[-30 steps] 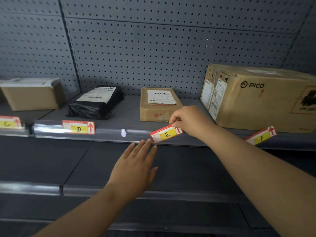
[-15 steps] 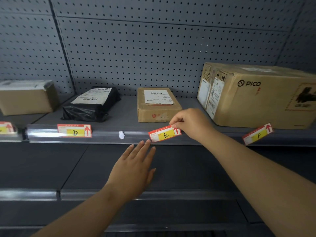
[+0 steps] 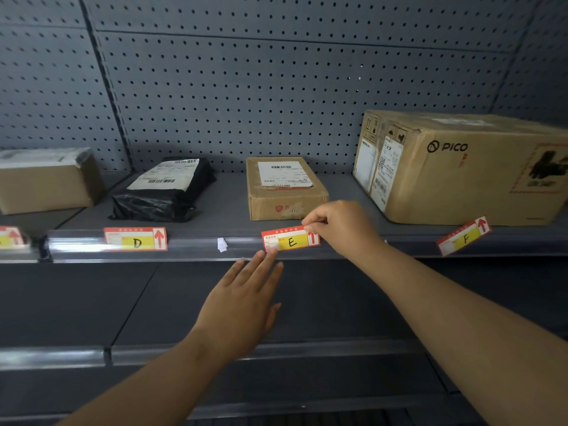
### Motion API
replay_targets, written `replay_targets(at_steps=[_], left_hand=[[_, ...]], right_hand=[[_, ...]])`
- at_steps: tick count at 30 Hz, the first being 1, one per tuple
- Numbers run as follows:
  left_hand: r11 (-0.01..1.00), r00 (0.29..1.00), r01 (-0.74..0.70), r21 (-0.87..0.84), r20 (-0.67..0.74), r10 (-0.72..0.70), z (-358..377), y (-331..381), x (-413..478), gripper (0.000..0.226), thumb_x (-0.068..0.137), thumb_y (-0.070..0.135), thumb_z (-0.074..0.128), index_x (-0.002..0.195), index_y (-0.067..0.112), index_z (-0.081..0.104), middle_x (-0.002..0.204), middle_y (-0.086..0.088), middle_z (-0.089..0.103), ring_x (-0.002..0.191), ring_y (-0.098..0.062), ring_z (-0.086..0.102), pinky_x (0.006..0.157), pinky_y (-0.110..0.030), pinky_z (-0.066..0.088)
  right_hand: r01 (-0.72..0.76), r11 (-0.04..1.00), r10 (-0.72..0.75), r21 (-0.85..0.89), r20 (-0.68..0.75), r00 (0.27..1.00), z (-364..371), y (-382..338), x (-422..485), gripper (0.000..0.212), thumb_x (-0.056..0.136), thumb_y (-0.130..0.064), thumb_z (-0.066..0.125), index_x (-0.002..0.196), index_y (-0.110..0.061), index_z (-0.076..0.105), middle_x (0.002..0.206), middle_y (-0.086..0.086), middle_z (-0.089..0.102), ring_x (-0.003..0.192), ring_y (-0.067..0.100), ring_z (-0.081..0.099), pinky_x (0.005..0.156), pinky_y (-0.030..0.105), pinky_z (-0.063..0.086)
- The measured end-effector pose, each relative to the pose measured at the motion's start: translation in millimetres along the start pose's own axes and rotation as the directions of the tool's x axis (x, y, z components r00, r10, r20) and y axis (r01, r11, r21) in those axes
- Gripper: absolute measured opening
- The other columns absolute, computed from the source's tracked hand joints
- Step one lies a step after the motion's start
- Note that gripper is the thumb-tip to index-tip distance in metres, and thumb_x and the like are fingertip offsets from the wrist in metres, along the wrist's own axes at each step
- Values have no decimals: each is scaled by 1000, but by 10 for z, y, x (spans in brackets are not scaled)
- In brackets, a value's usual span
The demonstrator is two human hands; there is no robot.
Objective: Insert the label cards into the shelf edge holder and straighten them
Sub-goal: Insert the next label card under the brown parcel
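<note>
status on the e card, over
Right hand pinches E card at its right end; left hand open, fingertips at the card's lower left corner. Card nearly level against holder strip, seating unclear. White scrap on strip to its left, apart.

Dim, flat light from above; glare streaks the shelf edge holder (image 3: pixel 76 245) at its left end; wide-angle bending toward the picture edges

Stockroom/shop: pegboard (image 3: pixel 276 87) shelving w/ parcels (image 3: pixel 285 189) (lettered edge labels (image 3: pixel 135 239)).

Bare left hand (image 3: pixel 242 305) and right hand (image 3: pixel 338 229), forearms apparently bare too.
</note>
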State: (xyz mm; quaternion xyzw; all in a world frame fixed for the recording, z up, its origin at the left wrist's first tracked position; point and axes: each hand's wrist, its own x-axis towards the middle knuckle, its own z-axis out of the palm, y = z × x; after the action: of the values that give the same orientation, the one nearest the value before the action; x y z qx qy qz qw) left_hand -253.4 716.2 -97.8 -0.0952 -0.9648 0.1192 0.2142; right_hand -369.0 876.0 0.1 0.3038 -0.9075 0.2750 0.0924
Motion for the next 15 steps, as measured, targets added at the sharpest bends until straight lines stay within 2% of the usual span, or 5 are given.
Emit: replay_targets(at_steps=[2,4,8,11,15], left_hand=[[1000,1000,-7,-1,-11,7,1,-6,10,61,85,42,30,131,7,47,140,-16,42,128,-28,42,102,-49,33],[1000,1000,-5,1,-17,5,2,-13,24,61,84,42,30,131,7,47,140,-16,43,128,-29,42,102,-49,32],[1000,1000,-3,12,-3,3,15,-24,38,62,84,42,29,130,6,48,140,-17,42,127,-30,42,102,-50,30],[1000,1000,-10,7,-10,11,21,-22,34,60,85,41,30,130,6,48,139,-17,43,127,-30,43,101,-51,31],[999,989,38,-12,-143,-39,-66,-30,96,55,76,30,67,124,5,56,124,-16,58,108,-31,59,95,-47,42]], right_hand=[[2,1000,-2,5,-15,1000,25,0,-21,16,87,-15,62,98,-13,74,101,2,73,91,11,64,61,1,39],[1,1000,-2,-8,-31,1000,41,0,-38,16,88,-14,62,99,-12,73,102,3,73,92,14,65,71,13,43],[35,997,-39,-71,-51,998,55,11,-51,17,89,-13,60,99,-11,73,102,4,71,93,15,63,72,16,40],[59,991,-64,-121,-39,997,55,17,-52,17,89,-13,59,98,-11,73,100,5,68,92,17,61,75,26,48],[78,988,-85,-133,-52,995,59,24,-54,13,87,-12,61,94,-9,72,96,5,65,89,18,61,74,29,48]])
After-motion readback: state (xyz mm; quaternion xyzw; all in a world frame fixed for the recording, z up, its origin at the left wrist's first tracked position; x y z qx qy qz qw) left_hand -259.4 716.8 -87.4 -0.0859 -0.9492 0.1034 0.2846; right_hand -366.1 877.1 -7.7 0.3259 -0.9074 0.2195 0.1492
